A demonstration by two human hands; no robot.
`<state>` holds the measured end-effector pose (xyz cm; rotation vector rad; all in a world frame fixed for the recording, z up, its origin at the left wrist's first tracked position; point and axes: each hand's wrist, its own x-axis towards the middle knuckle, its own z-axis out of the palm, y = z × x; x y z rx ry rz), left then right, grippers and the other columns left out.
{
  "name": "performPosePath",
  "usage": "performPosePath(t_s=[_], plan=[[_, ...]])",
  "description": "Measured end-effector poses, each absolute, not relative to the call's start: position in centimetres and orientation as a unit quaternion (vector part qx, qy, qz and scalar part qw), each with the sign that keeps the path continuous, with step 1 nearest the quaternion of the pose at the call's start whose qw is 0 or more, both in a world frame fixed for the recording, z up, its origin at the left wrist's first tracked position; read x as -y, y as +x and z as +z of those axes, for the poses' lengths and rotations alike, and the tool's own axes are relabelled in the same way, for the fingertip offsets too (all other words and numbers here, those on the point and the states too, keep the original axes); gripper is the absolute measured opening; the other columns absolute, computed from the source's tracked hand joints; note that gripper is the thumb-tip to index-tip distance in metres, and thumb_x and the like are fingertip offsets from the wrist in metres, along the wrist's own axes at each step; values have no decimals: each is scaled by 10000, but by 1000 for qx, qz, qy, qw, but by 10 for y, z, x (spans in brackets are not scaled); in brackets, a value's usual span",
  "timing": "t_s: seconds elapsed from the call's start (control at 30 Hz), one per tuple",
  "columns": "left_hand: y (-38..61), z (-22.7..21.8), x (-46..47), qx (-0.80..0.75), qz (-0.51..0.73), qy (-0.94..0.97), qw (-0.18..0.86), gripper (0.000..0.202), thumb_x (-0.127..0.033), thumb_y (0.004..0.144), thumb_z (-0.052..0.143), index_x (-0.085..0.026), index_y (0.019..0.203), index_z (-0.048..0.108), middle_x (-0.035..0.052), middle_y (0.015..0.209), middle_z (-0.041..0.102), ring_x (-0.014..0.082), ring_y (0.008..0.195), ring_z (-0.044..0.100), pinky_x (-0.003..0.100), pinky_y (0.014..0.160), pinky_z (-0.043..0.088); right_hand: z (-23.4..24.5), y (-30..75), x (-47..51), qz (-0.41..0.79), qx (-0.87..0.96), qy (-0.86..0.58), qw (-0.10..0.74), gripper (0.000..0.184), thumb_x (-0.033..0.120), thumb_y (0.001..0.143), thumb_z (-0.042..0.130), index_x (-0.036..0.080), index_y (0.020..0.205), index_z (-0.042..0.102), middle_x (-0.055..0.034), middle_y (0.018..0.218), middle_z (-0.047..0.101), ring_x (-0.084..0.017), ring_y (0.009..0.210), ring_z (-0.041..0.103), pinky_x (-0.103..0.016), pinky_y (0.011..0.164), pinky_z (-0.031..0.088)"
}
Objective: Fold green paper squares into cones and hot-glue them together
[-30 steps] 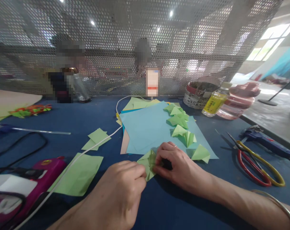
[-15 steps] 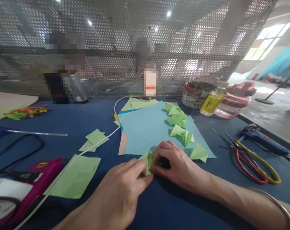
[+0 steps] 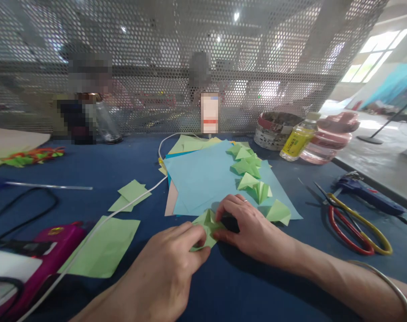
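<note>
Both hands pinch one small folded green paper piece (image 3: 206, 226) on the blue table (image 3: 263, 286) at the near middle. My left hand (image 3: 169, 264) grips its near left edge between thumb and fingers. My right hand (image 3: 246, 226), with a ring on one finger, presses and pinches its right side with curled fingers. Just beyond lies a light blue paper sheet (image 3: 203, 179) on a stack of coloured sheets, with several folded green paper shapes (image 3: 253, 179) in a row along its right side.
Flat green paper squares (image 3: 105, 246) lie at the left, crossed by a white cable (image 3: 99, 228). A magenta tool (image 3: 38, 264) sits near left. Red and yellow scissors (image 3: 354, 223), a blue glue gun (image 3: 367, 194), bottles (image 3: 299, 141) and a round tin (image 3: 275, 129) are on the right. Perforated metal screen (image 3: 190, 58) behind.
My left hand has slid forward and its fingers now stretch along the green piece's near edge. My right hand stays pinched on its right side. The piece has turned slightly.
</note>
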<state>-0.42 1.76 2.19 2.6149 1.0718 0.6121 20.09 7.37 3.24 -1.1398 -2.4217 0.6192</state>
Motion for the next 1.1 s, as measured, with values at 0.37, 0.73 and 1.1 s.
performPosePath(t_s=[0.37, 0.73, 1.1], plan=[[-7, 25, -17, -365, 204, 894, 161, 260, -31, 783, 422, -187, 747, 626, 22, 824, 583, 175, 737, 528, 314, 635, 405, 33, 207, -75, 223, 871, -389, 199, 254, -6, 760, 663, 188, 882, 553, -20, 913, 594, -192, 916, 510, -330, 831, 412], [-9, 28, -18, -366, 228, 885, 176, 316, 11, 792, 389, -186, 732, 629, 11, 818, 613, 169, 751, 554, 315, 662, 435, 35, 207, -77, 201, 901, -339, 184, 143, 34, 853, 574, 169, 830, 617, -45, 883, 592, -185, 861, 519, -359, 834, 431], [-20, 38, -28, -404, 152, 875, 220, 532, 121, 672, 363, -213, 1047, 541, 28, 1114, 537, 194, 1073, 510, 381, 960, 423, 28, 207, -75, 175, 910, -310, 213, 135, 100, 902, 554, 171, 986, 633, -77, 984, 590, -197, 907, 535, -353, 836, 462]])
